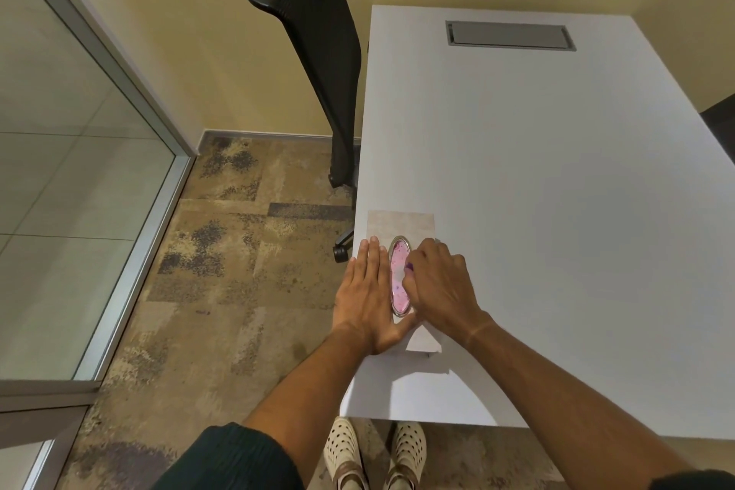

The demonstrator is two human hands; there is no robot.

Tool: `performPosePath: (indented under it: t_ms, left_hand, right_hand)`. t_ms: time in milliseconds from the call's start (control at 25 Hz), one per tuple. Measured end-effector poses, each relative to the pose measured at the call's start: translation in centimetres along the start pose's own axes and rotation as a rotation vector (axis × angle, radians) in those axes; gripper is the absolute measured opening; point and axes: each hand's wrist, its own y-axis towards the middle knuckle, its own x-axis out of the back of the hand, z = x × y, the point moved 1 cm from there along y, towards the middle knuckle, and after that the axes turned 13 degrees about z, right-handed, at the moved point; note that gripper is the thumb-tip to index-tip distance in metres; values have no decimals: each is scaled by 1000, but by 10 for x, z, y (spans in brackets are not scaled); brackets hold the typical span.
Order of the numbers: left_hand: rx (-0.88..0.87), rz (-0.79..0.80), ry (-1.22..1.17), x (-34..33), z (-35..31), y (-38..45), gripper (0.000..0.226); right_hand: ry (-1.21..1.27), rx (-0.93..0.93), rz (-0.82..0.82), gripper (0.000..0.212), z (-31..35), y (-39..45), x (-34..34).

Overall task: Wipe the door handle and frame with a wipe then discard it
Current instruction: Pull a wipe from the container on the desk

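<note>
Head view: a flat beige wipe pack (401,225) with a pink oval lid (399,275) lies at the near left edge of the white tabletop (557,171). The left hand (368,292) rests flat on the pack, fingers straight and together, left of the lid. The right hand (441,284) has its fingers curled down at the lid's right side, pinching at the opening; whether it holds a wipe cannot be told.

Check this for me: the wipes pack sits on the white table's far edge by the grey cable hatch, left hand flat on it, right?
Not quite. The head view shows the wipes pack at the white table's near left corner, far from the grey cable hatch. The left hand does lie flat on it.
</note>
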Motion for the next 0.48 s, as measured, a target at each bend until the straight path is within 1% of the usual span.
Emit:
performPosePath:
  t_ms: [120,200,320,480]
  left_hand:
    - [0,3,2,2,0,0,104]
    - [-1,10,10,2,-1,-1,105]
    - [-3,15,18,2,-1,0,108]
    - [10,27,39,0,0,1,113]
  right_hand:
    - [65,14,-28,33,-2,-1,3]
    - [132,21,-91,31,-2,-1,8]
    - [273,35,-208,24,-2,0,19]
    - [521,74,-258,19,-2,0,30]
